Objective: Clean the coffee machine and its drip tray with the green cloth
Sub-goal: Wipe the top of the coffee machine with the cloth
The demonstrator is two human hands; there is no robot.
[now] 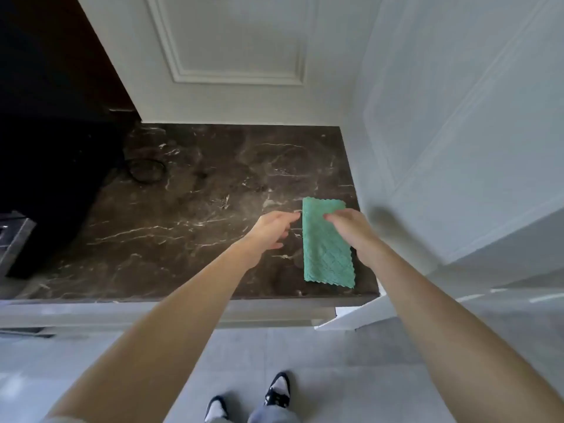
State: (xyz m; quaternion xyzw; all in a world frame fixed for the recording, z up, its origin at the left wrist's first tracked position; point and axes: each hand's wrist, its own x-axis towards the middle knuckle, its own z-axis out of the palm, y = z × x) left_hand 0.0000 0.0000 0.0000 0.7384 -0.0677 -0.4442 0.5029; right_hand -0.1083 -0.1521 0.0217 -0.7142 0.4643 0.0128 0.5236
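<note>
- The cloth (325, 251), green and folded, lies flat on the counter (183, 215) near its front right corner.
- The right hand (351, 230) curls its fingers onto the cloth's far right edge, pinching it.
- The left hand (271, 230) is relaxed with its fingers extended, just beside the cloth's left edge, grasping nothing.
- A black cable (146, 170) lies looped toward the back left.

A dark brown marble tabletop (189, 233) with white veins fills the middle. A black cable loop (146, 170) lies on it toward 10 o'clock. A white panelled wall (238, 56) rises at 12 o'clock. Grey floor tiles (351, 377) lie at 6 o'clock, with two black-and-white shoes (277, 389) on them.
</note>
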